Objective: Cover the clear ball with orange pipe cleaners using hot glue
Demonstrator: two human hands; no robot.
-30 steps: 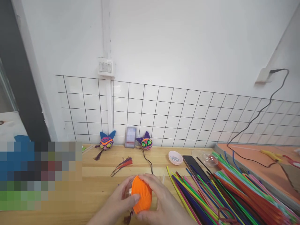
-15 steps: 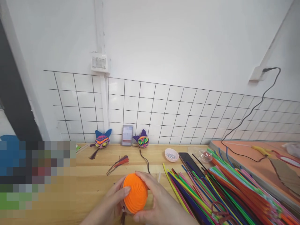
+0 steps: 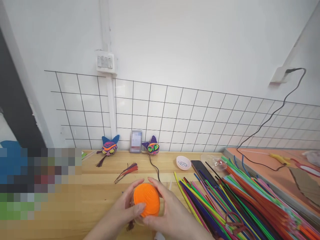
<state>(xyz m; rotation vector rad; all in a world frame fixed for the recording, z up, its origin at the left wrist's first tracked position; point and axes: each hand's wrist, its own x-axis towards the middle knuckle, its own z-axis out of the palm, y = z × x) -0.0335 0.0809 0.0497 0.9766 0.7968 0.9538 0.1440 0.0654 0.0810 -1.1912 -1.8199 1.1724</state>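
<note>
Looking over the wooden bench [image 3: 100, 196], past the pile of fuzzy stems [image 3: 257, 203] on the R, and straight to the action: holding w/ left hand [image 3: 127, 205] & right hand [image 3: 170, 208], both curled round opposite sides of the orange piece [image 3: 147, 200]. Pinching it firmly betw. the two, w/ left thumb laid on the front & right thumb tucked under the lower edge. Turned, vs 1 sec ago, from nearly side-on to face-on. Reaching higher now w/ the left fingers, almost meeting the right ones at the top, w/ left thumb further across the face than half a sec ago. Meaning, at a guess: rotating & re-seating in-hand, prob. still mid-handling, not yet let go. Sitting central in the grip, nearer fingertips than palms; raised off the bench or resting, can't tell. Spotting, below the left hand, a dark tassel [image 3: 130, 227], partly hidden. Spotting too, new at the bottom edge, a small white item [image 3: 159, 236], too cut off to ID.
</note>
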